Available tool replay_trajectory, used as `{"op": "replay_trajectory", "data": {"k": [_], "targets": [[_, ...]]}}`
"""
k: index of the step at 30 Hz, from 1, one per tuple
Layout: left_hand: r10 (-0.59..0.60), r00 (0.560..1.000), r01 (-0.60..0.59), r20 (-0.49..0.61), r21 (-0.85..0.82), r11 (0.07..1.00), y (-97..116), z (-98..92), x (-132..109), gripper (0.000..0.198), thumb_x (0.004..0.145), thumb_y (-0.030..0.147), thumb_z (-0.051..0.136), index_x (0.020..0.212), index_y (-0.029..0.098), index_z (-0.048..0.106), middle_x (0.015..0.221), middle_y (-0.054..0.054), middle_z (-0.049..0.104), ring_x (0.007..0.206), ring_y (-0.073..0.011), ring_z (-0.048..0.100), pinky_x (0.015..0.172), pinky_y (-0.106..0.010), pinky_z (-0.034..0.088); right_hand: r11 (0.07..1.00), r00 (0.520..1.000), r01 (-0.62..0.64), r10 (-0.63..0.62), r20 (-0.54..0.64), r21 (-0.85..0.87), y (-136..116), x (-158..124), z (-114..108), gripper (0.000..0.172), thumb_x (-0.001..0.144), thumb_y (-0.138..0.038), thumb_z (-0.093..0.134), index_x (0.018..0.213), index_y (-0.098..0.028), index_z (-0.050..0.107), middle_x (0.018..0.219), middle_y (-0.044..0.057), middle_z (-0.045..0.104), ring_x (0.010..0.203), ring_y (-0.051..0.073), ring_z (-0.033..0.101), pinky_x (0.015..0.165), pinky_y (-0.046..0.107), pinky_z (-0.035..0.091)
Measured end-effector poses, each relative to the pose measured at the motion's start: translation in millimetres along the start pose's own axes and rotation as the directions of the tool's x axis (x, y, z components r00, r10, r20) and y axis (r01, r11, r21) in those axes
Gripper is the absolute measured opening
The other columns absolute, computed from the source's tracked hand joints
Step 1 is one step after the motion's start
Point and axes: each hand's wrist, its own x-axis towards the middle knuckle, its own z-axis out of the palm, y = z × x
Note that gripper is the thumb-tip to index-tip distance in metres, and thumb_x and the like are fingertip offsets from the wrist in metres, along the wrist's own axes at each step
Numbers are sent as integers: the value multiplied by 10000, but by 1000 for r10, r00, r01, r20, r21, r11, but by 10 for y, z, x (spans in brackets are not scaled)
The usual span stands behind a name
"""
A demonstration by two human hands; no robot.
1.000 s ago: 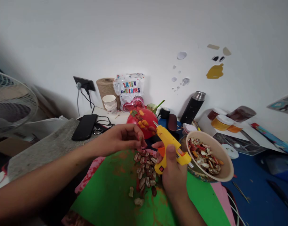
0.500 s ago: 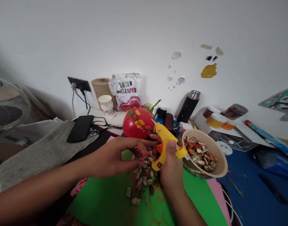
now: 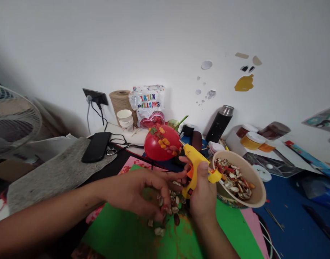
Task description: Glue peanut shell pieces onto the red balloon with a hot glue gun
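In my right hand [image 3: 204, 194] is a yellow hot glue gun [image 3: 194, 162], its nozzle pointing up and left toward a red balloon [image 3: 157, 149]. Orange, green and reddish-brown shell pieces are stuck on the balloon's upper and right side. My left hand [image 3: 146, 194] reaches over a small heap of nut shells [image 3: 175, 201], thumb and index finger pinched together low down. What lies between those fingertips is too small to make out; the other fingers stretch toward the glue gun. Beneath both hands lies a paint-smeared green sheet [image 3: 116, 230].
A beige bowl [image 3: 259, 194] of painted and plain shells stands right of the glue gun. Behind are a balloon bag [image 3: 148, 104], a twine spool [image 3: 117, 102], paper cups [image 3: 125, 118] and a black flask [image 3: 220, 124]. A phone [image 3: 96, 147] lies left; paint jars [image 3: 253, 140] stand right.
My left hand has lowered into the shells, its thumb and index finger now closer together. The glue gun stays in my right hand. The whole view has shifted slightly.
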Motion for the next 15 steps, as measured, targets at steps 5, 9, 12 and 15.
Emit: {"op": "replay_trajectory", "data": {"k": [5, 9, 12, 15], "targets": [[19, 958, -35, 286, 48, 998, 111, 121, -54, 90, 926, 166, 840, 979, 237, 857, 1401, -129, 862, 1474, -330, 737, 1182, -394, 606, 991, 995, -100, 99, 16, 93, 12, 76, -14, 959, 847, -1030, 641, 1062, -132, 898, 584, -17, 597, 516, 158, 545, 486, 273, 435], [31, 999, -32, 19, 82, 996, 166, 85, -42, 101, 954, 138, 801, 997, 223, 836, 1414, -127, 846, 1375, -295, 779, 1110, -403, 636, 989, 995, -101, 103, -9, 111, -31, 92, -18, 993, 823, -1069, 615, 1034, -138, 886, 593, -11, 604, 507, 148, 543, 473, 260, 421], [8, 950, -36, -311, -82, 996, 85, -101, -7, 92, 923, 219, 899, 973, 195, 826, 1151, -78, 855, 1059, -217, 807, 948, -341, 649, 987, 994, -110, 106, 41, 121, -10, 60, -15, 953, 858, -1056, 597, 985, -151, 869, 596, -8, 598, 523, 156, 553, 485, 265, 448], [-55, 826, -124, -561, -277, 953, -61, -273, 39, 249, 827, 285, 1015, 944, 177, 824, 911, -20, 794, 815, -151, 726, 776, -267, 591, 990, 990, -83, 70, 124, 109, 49, 23, -31, 889, 914, -1020, 581, 933, -172, 846, 621, -1, 605, 541, 158, 569, 500, 265, 468]]}}
